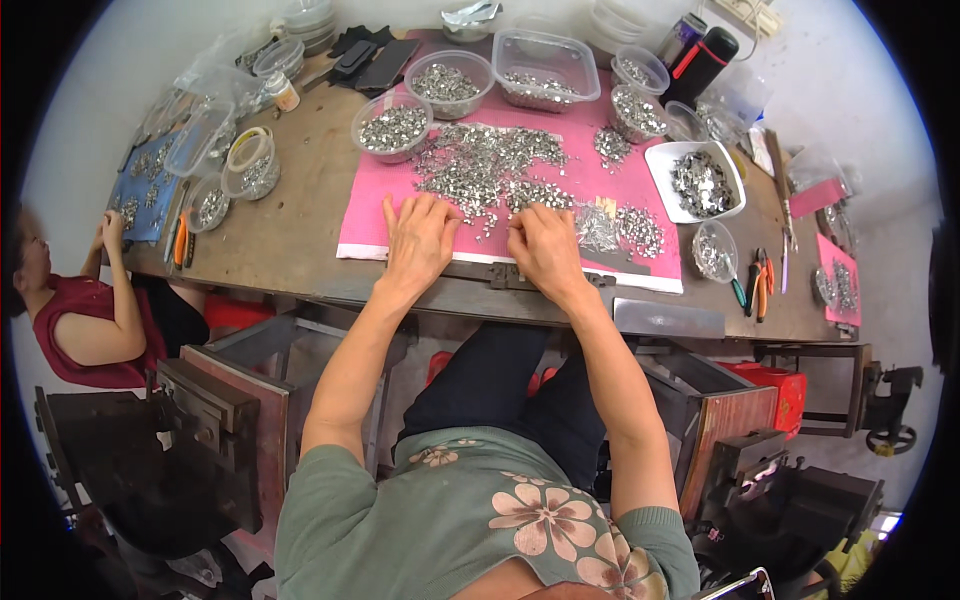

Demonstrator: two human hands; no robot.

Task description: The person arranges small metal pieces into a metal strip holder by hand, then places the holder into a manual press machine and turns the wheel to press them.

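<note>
Small shiny metal pieces (490, 160) lie heaped and scattered over a pink mat (375, 200) on the bench in front of me. At the near left edge of the heap is my left hand (420, 240), palm down, its little finger held away and the other fingers curled together. My right hand (545, 245) rests to the right at the heap's near edge, fingers bent in toward the thumb. Both sets of fingertips are close to loose pieces; anything pinched in them is too small or hidden to make out. Thin silvery strips (597, 230) lie just right of my right hand.
Plastic tubs of metal pieces (450, 85) line the mat's far side. At right stand a white tray (735, 200), pliers (762, 285) and a black thermos (705, 65). Another person (95, 310) works at the left end. A metal plate (668, 318) sits at the front edge.
</note>
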